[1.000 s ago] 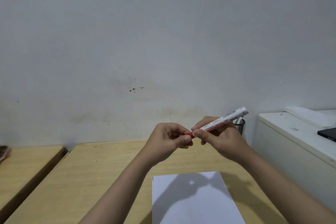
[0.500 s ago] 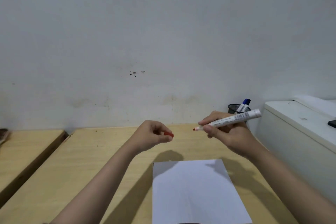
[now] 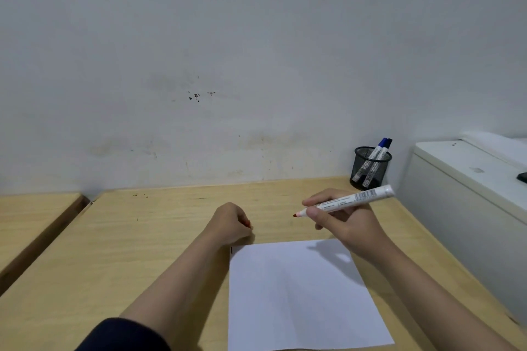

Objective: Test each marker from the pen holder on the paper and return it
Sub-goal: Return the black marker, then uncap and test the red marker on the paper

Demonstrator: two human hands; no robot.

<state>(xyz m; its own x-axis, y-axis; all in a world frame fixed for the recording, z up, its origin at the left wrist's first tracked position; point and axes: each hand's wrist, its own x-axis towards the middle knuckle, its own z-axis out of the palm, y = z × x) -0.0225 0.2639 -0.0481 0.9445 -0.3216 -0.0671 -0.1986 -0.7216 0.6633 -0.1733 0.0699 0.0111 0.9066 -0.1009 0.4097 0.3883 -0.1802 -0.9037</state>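
Observation:
My right hand [image 3: 346, 222] grips an uncapped white marker [image 3: 349, 202] with a red tip that points left, held above the table just beyond the far edge of the white paper [image 3: 299, 293]. My left hand [image 3: 229, 224] rests on the table at the paper's far left corner, closed around the red cap [image 3: 248, 224], of which only a sliver shows. A short dark mark sits at the paper's top left corner. The black mesh pen holder [image 3: 370, 168] stands at the table's back right corner with two markers, blue-capped, leaning in it.
The wooden table [image 3: 137, 251] meets a white wall behind. A second wooden surface [image 3: 31, 216] lies to the left across a gap. A white cabinet [image 3: 462, 196] stands along the right edge, with a dark object [image 3: 522, 177] on top.
My hands pulled the red cap off the marker and moved apart. My left hand sank to the table with the cap, and my right hand lowered the marker toward the paper.

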